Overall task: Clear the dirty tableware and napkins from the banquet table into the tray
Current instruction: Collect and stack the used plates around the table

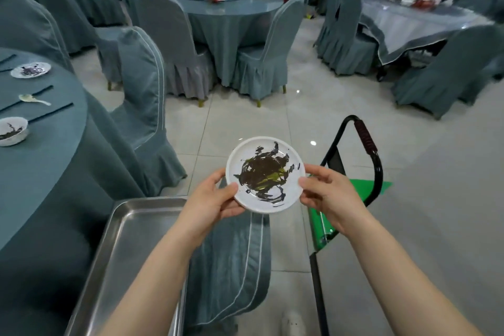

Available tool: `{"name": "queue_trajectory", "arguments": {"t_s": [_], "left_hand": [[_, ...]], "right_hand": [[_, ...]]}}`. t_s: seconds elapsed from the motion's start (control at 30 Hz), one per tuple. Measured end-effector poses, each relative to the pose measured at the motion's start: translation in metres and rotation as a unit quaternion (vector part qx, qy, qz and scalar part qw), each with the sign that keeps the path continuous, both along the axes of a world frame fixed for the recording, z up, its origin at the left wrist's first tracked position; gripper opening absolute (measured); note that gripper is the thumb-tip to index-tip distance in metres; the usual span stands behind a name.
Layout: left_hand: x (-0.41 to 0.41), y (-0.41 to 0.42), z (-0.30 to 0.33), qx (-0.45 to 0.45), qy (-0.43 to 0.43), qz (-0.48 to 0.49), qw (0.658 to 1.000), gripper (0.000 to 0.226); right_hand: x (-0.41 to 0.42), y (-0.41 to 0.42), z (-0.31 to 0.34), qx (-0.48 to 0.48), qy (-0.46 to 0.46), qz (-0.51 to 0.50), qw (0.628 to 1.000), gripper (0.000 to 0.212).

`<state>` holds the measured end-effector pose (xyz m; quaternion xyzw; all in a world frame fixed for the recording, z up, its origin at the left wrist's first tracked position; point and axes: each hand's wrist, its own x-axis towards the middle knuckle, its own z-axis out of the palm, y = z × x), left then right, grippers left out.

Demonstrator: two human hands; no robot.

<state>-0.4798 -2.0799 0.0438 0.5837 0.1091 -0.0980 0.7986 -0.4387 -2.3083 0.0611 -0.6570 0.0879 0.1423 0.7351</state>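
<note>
A small white plate (266, 174) smeared with dark sauce is held level in front of me by both hands. My left hand (211, 200) grips its left rim, thumb on top. My right hand (328, 195) pinches its right rim. A steel tray (128, 243) with nothing visible in it lies below and to the left of the plate. On the banquet table (41, 161) at the left lie a dirty bowl (12, 131), a white spoon (34, 99), a dirty plate (30, 69) and dark chopsticks (51, 112).
A covered chair (144, 106) stands against the table, and another chair's back (231, 267) sits right of the tray. A green trolley with a black handle (365, 142) is at my right. Further covered tables (231, 5) and chairs fill the back, with tiled floor between.
</note>
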Motion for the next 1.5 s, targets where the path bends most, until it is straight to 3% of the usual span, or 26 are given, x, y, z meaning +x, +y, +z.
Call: {"name": "queue_trajectory", "arguments": {"t_s": [0.27, 0.47, 0.73, 0.97, 1.5], "left_hand": [[0.098, -0.095, 0.0, 0.014, 0.01, 0.049, 0.999, 0.033], [0.145, -0.111, -0.002, 0.025, 0.015, 0.108, 0.994, 0.036], [0.223, -0.073, -0.007, 0.021, 0.024, 0.206, 0.978, 0.029], [0.317, 0.007, -0.003, 0.035, 0.022, 0.273, 0.961, 0.033], [0.592, 0.089, 0.011, 0.011, 0.01, 0.409, 0.912, 0.039]], "right_hand": [[0.119, -0.09, 0.007, -0.017, -0.012, 0.064, 0.998, 0.017], [0.193, -0.097, -0.002, 0.001, 0.017, 0.126, 0.992, 0.018], [0.309, -0.037, -0.015, 0.003, 0.041, 0.221, 0.974, 0.019], [0.423, 0.06, -0.007, 0.007, 0.037, 0.273, 0.961, 0.02], [0.729, 0.183, 0.009, 0.035, 0.014, 0.366, 0.93, 0.017]]}}
